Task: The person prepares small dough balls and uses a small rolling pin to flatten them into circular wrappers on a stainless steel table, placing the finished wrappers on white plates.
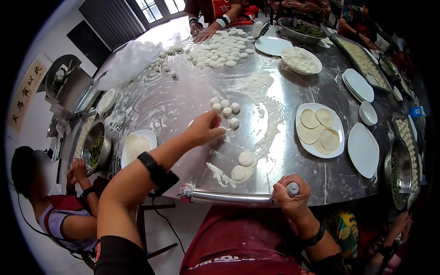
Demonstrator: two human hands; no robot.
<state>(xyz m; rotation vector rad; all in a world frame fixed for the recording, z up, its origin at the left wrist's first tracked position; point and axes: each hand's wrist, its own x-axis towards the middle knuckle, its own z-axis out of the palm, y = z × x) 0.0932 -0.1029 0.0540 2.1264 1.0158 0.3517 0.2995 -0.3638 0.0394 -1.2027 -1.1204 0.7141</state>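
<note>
My left hand (pixel 205 128) reaches over the steel table beside a cluster of small white dough balls (pixel 226 111). Its thumb stands apart from the curled fingers, and a dough piece (pixel 222 129) lies partly hidden at the thumb tip. At the table's near edge, my right hand (pixel 293 195) is wrapped round the grey handle of a metal rolling pin (pixel 233 197). Two flattened dough discs (pixel 243 165) lie on the floured steel between my hands. To their right, a white plate (pixel 300 145) holds several rolled dough wrappers (pixel 310 118).
Far across the table, a person's hands (pixel 205 34) touch many dough pieces (pixel 220 52). A flour bowl (pixel 301 60), white plates (pixel 363 150) and a bowl of green filling (pixel 398 174) stand to the right. A person with a filling bowl (pixel 106 145) sits at left, near another plate (pixel 152 137).
</note>
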